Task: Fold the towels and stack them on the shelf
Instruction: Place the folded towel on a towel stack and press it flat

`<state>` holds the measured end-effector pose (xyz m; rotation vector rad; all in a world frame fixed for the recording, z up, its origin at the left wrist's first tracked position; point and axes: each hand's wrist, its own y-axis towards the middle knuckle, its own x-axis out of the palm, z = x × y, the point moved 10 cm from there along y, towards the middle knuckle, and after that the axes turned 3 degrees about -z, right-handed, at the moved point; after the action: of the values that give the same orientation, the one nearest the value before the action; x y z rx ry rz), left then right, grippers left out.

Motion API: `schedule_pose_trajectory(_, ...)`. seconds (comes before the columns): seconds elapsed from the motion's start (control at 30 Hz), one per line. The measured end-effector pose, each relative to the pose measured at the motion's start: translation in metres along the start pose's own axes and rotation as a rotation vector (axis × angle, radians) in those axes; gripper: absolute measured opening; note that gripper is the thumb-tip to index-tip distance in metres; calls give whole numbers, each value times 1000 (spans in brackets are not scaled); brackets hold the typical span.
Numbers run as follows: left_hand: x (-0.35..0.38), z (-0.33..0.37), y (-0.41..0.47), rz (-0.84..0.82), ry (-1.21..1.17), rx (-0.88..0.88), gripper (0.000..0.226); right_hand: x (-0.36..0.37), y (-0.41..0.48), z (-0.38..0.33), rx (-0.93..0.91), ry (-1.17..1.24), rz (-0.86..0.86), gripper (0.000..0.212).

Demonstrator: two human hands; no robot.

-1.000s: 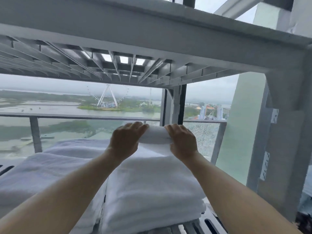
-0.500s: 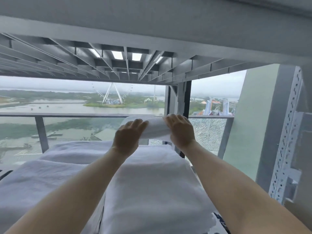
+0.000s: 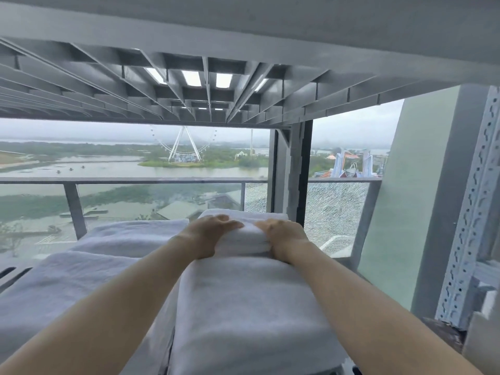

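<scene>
While the left hand (image 3: 209, 234) and the right hand (image 3: 284, 239) hold the small folded towel (image 3: 243, 239) by its two ends, the grip of each is closed around it. The fingers curve over the top edge and the palms press against the sides. The thumbs are hidden, so I cannot tell whether they reach under the towel. I think it is held from both ends so that the folded layers stay together and do not open while it is put in place.

The towel lies directly between the two hands, with its long side across the view and its layers showing toward the camera. It is at the far end of the right stack (image 3: 243, 315), touching it. Whether it sits fully on top of this stack or just behind its far edge, I cannot say. Both forearms reach forward over the stack, so its top surface is partly covered.

Just beside it to the left lies the left stack (image 3: 81, 282), and behind that one more folded towel (image 3: 130, 234); all are white and lie flat. They rest on the shelf (image 3: 19, 278), whose slotted surface shows only at the left edge. Close above is the upper shelf (image 3: 243, 85) with its ribbed underside, and I judge this low space is why the arms go in nearly level. At the right stands a perforated post (image 3: 472, 212). Beyond the shelf is a glass railing (image 3: 135, 181).

In my judgement the placing step is almost done and the release remains.
</scene>
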<state>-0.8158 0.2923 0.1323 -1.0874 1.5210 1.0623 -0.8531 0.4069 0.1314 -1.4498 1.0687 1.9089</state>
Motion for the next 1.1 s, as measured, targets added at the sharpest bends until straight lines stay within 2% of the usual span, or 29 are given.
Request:
schedule_pose_trajectory(0.07,-10,3,-3,61,47,-27,80,-14,-4,1,-14,-44,151,56)
schedule_pose_trajectory(0.13,-12,8,-5,69,86,-22,81,-16,-7,8,-9,6,195,56)
schedule_pose_trajectory(0.27,-8,6,-10,25,50,29,77,11,-7,9,-51,107,-51,60)
schedule_pose_trajectory(0.43,-8,-14,-17,49,-212,-9,70,13,-11,12,-31,196,-160,73)
schedule_pose_trajectory(0.53,-14,-22,-12,49,-435,-42,38,9,-8,18,62,438,-215,62)
schedule_pose_trajectory(0.63,-20,-20,-2,98,-437,-90,32,-8,2,12,102,583,-88,41)
schedule_pose_trajectory(0.7,-20,-12,4,121,-399,-94,33,-12,11,-2,79,569,-27,35)
schedule_pose_trajectory(0.77,-9,-6,10,64,-391,-96,37,-8,19,-16,54,563,-24,35)
schedule_pose_trajectory(0.9,30,-8,18,-97,-310,-200,54,21,29,-11,96,384,-169,45)
schedule_pose_trajectory(0.97,40,-6,18,-114,-251,-224,57,38,26,0,153,271,-227,52)
schedule_pose_trajectory(1.1,41,-6,19,-90,-236,-210,58,48,21,12,232,237,-276,56)
